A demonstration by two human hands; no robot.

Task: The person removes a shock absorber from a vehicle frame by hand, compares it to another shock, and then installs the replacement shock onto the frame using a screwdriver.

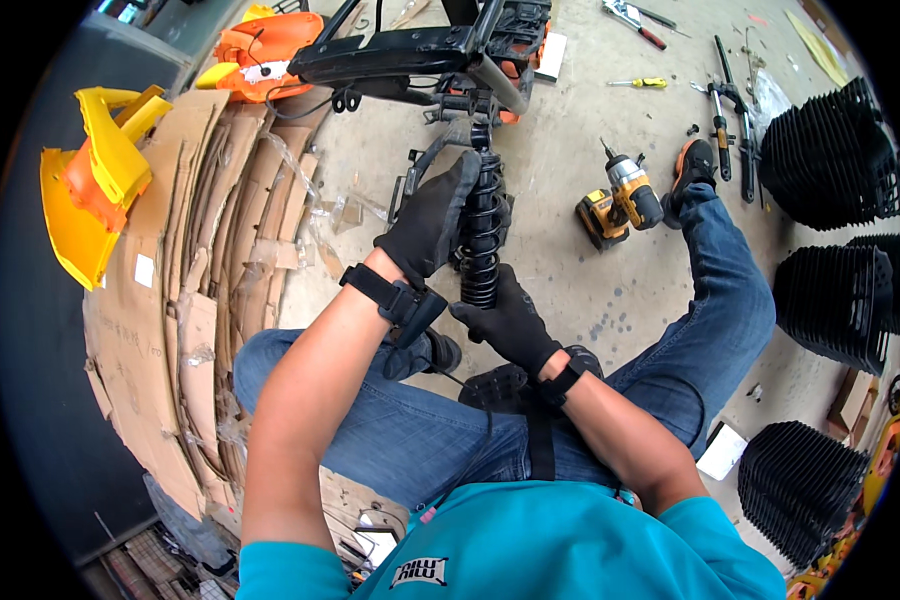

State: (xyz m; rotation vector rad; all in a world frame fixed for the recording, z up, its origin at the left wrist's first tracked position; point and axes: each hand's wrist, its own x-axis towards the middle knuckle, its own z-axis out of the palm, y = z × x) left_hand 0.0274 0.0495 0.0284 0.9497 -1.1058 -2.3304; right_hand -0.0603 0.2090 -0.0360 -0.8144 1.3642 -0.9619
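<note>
A black coil-spring shock absorber (pixel 483 225) stands nearly lengthwise in front of me, its far end by the lower part of a black metal frame (pixel 380 58). My left hand (pixel 432 218), in a black glove, is closed against the left side of the spring, its fingers partly hidden behind it. Lower down, my right hand (pixel 513 322), gloved too, wraps the near end of the shock absorber, thumb across the front. Whether the far end is fastened to the frame, I cannot tell.
A yellow-and-black cordless driver (pixel 625 195) rests on the floor right of the shock absorber. Beyond it lie a yellow screwdriver (pixel 638 83) and fork tubes (pixel 735 120). Stacked black ribbed parts (pixel 830 155) line the right; flattened cardboard (pixel 185 240) and yellow-orange panels (pixel 100 185) fill the left.
</note>
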